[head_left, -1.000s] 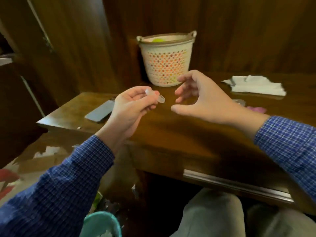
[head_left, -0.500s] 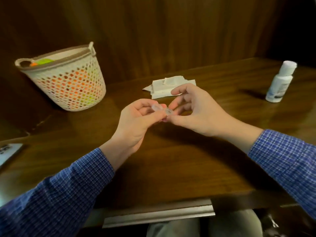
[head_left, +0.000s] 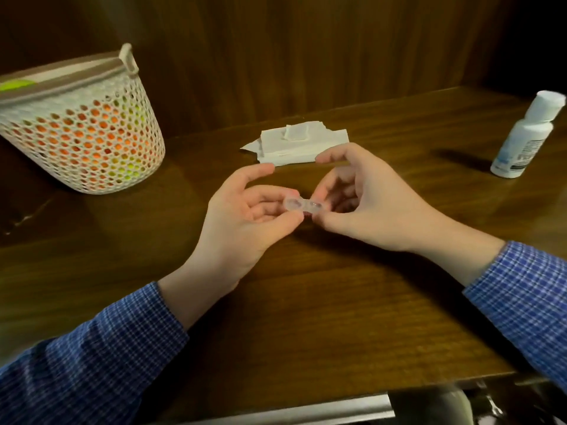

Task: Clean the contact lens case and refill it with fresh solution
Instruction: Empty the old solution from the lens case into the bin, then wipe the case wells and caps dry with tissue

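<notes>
White tissues (head_left: 302, 142) and bottle (head_left: 526, 136) lie beyond held case (head_left: 303, 205)

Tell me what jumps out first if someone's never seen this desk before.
Mid-desk, the left hand and right hand pinch opposite ends of a small clear lens case. A white perforated basket with orange and green contents sits far left; a white bottle stands far right.
</notes>
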